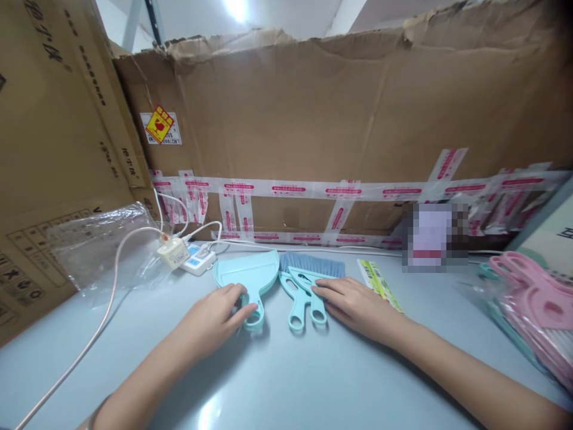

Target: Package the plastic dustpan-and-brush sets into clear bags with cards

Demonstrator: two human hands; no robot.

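My left hand is closed around the handle of a light teal dustpan, thumb across it; the pan lies on the table with its wide edge facing away. Just right of it, a teal hand brush with grey-blue bristles lies bristles away from me. Two looped handles show there, one overlapping the other; whether they belong to two brushes I cannot make out. My right hand has its fingers together on the right-hand teal handle; its thumb is hidden.
A green and white card lies right of my right hand. Pink and teal brush sets in clear plastic sit at the far right. Left are a power strip, a charger, a cable and clear plastic wrap. A tall cardboard box stands behind.
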